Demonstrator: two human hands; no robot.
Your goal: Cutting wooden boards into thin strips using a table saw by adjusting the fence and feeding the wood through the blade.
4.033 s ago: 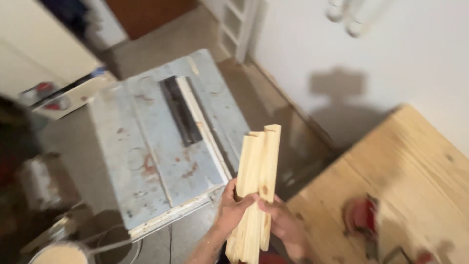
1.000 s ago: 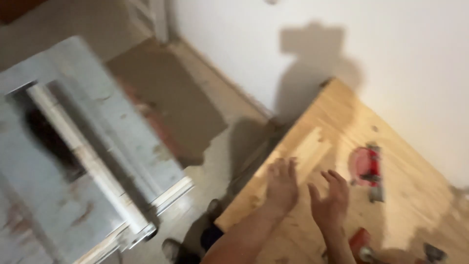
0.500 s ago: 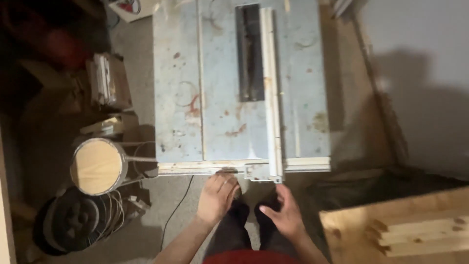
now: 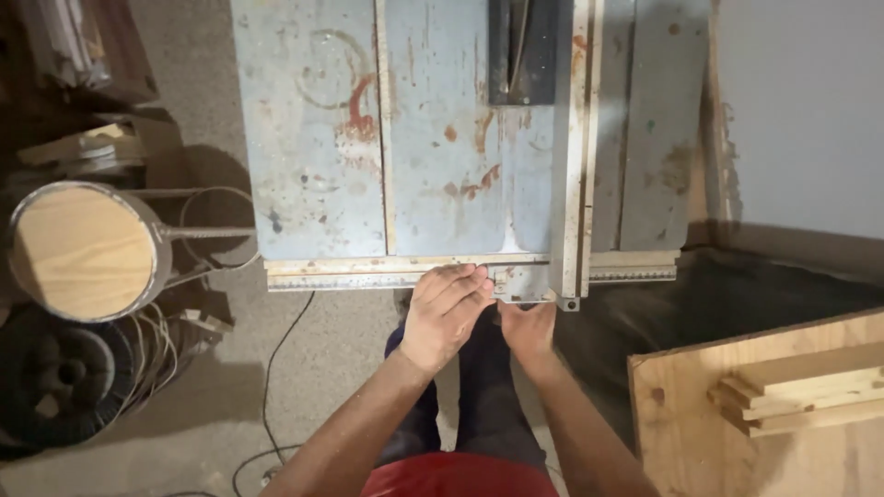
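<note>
Both hands worked at the near edge of the saw table (image 4: 313, 175): the left hand (image 4: 442, 317) lay with loosely curled fingers on the front rail (image 4: 368, 267), grasping nothing, while the right hand (image 4: 527, 324) gripped the fence's lock head (image 4: 527, 283). Sliding it well probably meant moving the head evenly along the rail, then locking it. The fence (image 4: 575, 138) sat just right of the blade slot (image 4: 521, 51), its long axis running straight away from the person, parallel to the slot.

Worn grey saw table (image 4: 313, 138) with rip fence (image 4: 573, 138); plywood bench (image 4: 681, 414) bearing stacked wooden strips (image 4: 801, 387).
</note>
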